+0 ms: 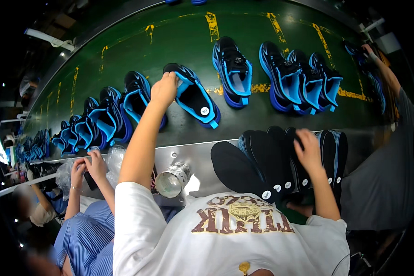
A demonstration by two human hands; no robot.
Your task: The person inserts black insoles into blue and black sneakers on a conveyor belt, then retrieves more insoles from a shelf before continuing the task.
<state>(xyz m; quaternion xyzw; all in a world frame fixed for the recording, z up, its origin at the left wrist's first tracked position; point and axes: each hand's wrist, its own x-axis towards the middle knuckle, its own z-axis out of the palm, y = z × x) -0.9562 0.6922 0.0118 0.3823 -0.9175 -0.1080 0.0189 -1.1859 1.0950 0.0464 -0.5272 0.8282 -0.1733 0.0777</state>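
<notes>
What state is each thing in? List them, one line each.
Left hand: gripping the collar of a black and blue sneaker lying on the green conveyor belt.
Right hand: resting on a fanned stack of black insoles.
Black and blue sneakers further along the belt: upright, untouched.
Clear plastic bottle: lying on its side on the metal ledge.

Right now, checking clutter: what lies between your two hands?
In the head view, a foil-wrapped roll lies on the metal ledge between left hand and right hand.
</notes>
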